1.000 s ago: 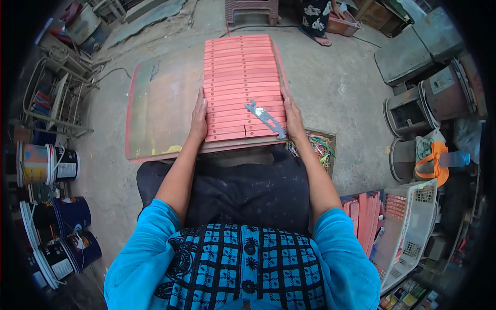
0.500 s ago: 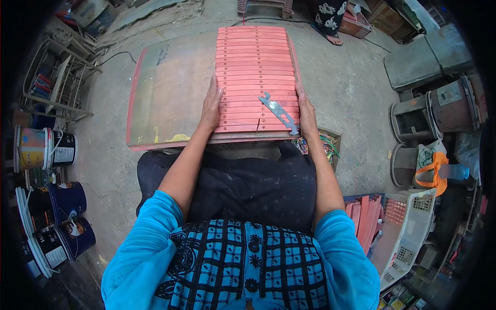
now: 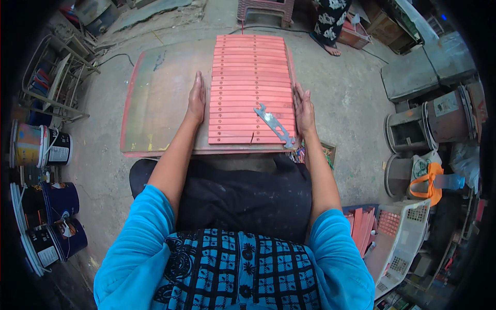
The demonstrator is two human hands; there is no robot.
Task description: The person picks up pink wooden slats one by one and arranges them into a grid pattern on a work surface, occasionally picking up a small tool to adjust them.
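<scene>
Several pink slats (image 3: pixel 243 77), each with two dark holes, lie side by side in a straight stack on a low board (image 3: pixel 160 103). A flat grey metal spanner (image 3: pixel 271 124) rests slantwise across the nearer slats. My left hand (image 3: pixel 196 101) stands on edge over the board, fingers straight, with a small gap between it and the slats' left ends. Along the right side, my right hand (image 3: pixel 304 108) is held on edge close to the slat ends, its fingers stretched out; whether it touches them I cannot tell. Neither hand holds anything.
Below the board's right corner sits a box of colourful small pieces (image 3: pixel 326 152). A white plastic crate (image 3: pixel 403 243) with pink slats stands at the lower right. Paint buckets (image 3: pixel 57 147) line the left. Another person's foot (image 3: pixel 331 50) is at the far right, beside a stool (image 3: pixel 266 11).
My left hand has come away from the slats' left ends, moving left. My right hand has loosened slightly from the right side. The slats and spanner keep their arrangement; the whole view has shifted a little.
</scene>
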